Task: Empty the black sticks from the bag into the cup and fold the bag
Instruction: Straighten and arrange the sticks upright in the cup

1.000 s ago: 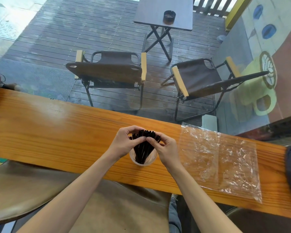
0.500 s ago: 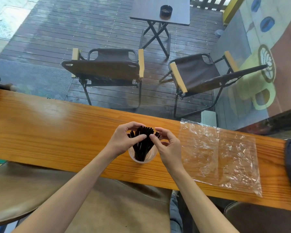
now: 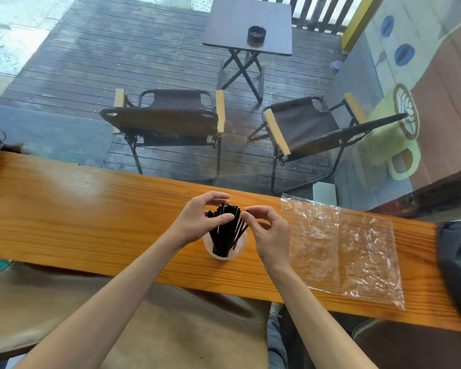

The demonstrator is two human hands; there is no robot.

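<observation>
So the black sticks (image 3: pixel 225 230) are already stood up in the clear cup (image 3: pixel 224 250), which is parked on the wooden counter (image 3: pixel 77 209) roughly mid-frame, closer to the near edge. The bundle is fanned out a bit at the top, with the upper ends poking well above the rim.

The left hand (image 3: pixel 197 222) is curled around the left side of the stick tops, thumb laid across the front of them and the fingers arched over the back, so the bundle is loosely pinched rather than gripped hard. The right hand (image 3: pixel 270 233) is bent in from the other side, its thumb and forefinger brought nearly together at the right edge of the sticks; whether a stick is actually pinched there can't be told, since the tips are too small and dark to make out.

The plastic bag (image 3: pixel 341 249) is laid flat and crinkly on the counter just to the right of the right hand, not folded, untouched by either hand. A dark fabric thing (image 3: pixel 458 270) is seen at the far right end of the counter.
</observation>
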